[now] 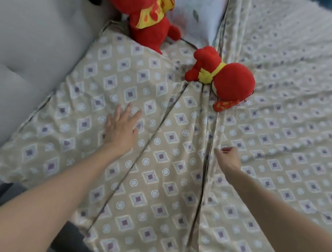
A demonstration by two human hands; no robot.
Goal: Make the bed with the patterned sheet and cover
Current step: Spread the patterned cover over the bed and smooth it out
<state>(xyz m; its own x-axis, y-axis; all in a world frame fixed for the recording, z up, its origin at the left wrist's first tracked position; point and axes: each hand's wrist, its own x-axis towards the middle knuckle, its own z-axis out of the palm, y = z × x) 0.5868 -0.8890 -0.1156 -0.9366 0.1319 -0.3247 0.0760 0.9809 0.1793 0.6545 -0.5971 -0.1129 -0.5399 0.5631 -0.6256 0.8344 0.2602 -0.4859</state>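
Along the headboard edge of the bed (71, 235), your left hand (121, 127) lies palm-down on a patterned pillow (77, 107). Its fingers (131, 112) are straight and slightly spread, pressing flat on the fabric and holding nothing. The pillow butts against the grey padded headboard (27, 55).

Toward the middle of the bed, your right hand (229, 158) has its fingers curled. The thumb and forefinger pinch the dark-piped edge of the patterned cover (288, 147), right at the seam. From that pinch the cover spreads away toward the bed's far side, beige with diamonds and circles, its farther part blurred.

Between your two hands lies a strip of the patterned sheet (155, 204) in the same print, creased lengthwise. It does not touch either set of fingers.

Beyond your right hand, a small red plush toy (224, 76) lies on its side across the cover's edge. A larger red plush toy (148, 15) sits just beside a white pillow (199, 13), touching the patterned pillow's far edge.
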